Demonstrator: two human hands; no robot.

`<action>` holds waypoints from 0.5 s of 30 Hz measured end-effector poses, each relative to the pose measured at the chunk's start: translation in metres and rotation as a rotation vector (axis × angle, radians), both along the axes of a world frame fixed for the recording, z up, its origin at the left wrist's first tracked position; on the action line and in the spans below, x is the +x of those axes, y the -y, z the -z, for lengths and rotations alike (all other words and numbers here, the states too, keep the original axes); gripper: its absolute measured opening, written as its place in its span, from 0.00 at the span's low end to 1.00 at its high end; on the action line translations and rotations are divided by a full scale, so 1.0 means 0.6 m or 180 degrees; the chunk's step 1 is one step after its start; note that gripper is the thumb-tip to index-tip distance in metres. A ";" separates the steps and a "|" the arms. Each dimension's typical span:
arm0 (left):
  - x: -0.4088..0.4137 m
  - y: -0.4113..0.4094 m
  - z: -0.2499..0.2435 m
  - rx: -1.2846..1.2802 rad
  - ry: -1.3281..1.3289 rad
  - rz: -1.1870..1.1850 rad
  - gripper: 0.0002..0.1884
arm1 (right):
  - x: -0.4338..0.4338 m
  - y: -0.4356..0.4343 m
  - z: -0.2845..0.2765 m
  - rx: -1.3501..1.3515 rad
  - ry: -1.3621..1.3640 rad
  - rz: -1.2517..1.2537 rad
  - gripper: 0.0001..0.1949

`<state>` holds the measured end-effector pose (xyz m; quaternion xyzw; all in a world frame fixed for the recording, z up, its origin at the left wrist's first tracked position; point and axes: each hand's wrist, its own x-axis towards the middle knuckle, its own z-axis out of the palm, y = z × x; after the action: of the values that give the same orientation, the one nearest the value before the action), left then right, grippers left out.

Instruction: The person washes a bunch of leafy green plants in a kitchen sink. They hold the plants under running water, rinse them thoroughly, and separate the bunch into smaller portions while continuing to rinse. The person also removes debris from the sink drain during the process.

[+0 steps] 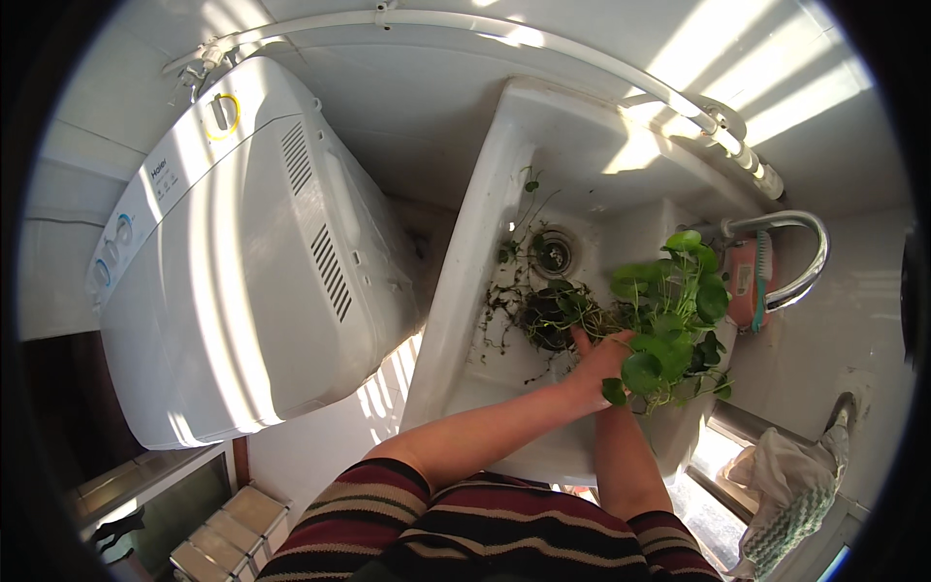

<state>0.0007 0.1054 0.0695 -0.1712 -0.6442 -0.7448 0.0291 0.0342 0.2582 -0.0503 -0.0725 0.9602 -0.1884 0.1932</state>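
A green leafy plant with round leaves point(673, 320) lies tilted over the right part of a white ceramic sink point(454, 291). Its dark root clump and soil point(549, 316) point left, beside the metal drain point(554, 253). My left hand point(600, 367) is at the base of the stems, its fingers among stems and roots; how firmly it grips is hidden. Behind it and under the leaves, my right hand is hidden; only its forearm shows. Loose roots and thin stems trail over the basin floor to the left.
A white Haier washing machine point(240, 254) stands left of the sink. A curved chrome faucet point(818, 247) arches at the right, near a pink container point(742, 287) and a teal-handled brush point(761, 291). Cloths point(789, 487) hang at lower right. A white pipe point(538, 35) crosses the wall.
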 end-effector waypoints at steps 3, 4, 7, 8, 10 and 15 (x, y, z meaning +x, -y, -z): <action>0.003 -0.029 0.041 -0.1298 -0.0452 -0.0065 0.09 | -0.005 -0.005 -0.004 -0.0018 -0.0017 -0.0095 0.23; 0.002 -0.033 0.040 -0.1582 -0.0518 0.0009 0.09 | -0.003 -0.010 -0.007 -0.0016 -0.0024 -0.0075 0.23; 0.001 -0.030 0.014 -0.1682 -0.0446 0.0324 0.10 | 0.007 -0.026 -0.014 0.0011 -0.0052 0.0052 0.22; 0.000 -0.023 -0.001 -0.1647 -0.0512 0.0255 0.09 | 0.006 -0.028 -0.017 0.0002 -0.0050 0.0022 0.22; 0.003 -0.025 -0.014 -0.0927 -0.0161 0.0120 0.08 | 0.005 -0.033 -0.022 0.0020 -0.0056 0.0005 0.22; 0.007 -0.092 -0.009 0.0651 0.0113 0.0022 0.09 | 0.008 -0.043 -0.031 0.0069 -0.0073 -0.0017 0.22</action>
<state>0.0046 0.1604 0.0750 -0.1563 -0.5646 -0.8098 0.0325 0.0391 0.2841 -0.0317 -0.0751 0.9641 -0.1767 0.1834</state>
